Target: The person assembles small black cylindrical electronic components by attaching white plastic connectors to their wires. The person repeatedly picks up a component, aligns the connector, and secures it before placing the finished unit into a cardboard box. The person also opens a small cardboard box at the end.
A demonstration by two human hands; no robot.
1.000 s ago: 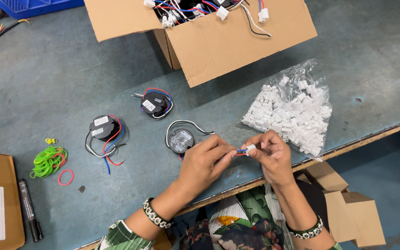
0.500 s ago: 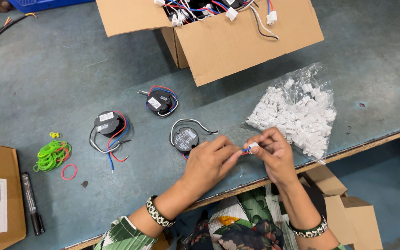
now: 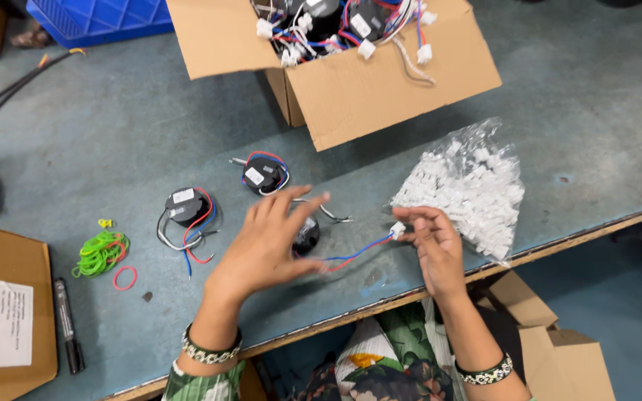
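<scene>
Grey bench (image 3: 113, 126), right hand (image 3: 434, 251) near front edge, pinching white connector (image 3: 397, 230).

Connector bag (image 3: 464, 191) right of three round units (image 3: 264, 175) — open carton (image 3: 351, 56) behind.

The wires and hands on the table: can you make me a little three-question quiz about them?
1. True or false: the right hand pinches a white plug on red and blue wires.
2. What does the clear bag hold? A) white plugs B) green bands C) markers
3. Fill in: the left hand hovers open over a round ____ part.

Key: 1 true. 2 A. 3 black.
</scene>
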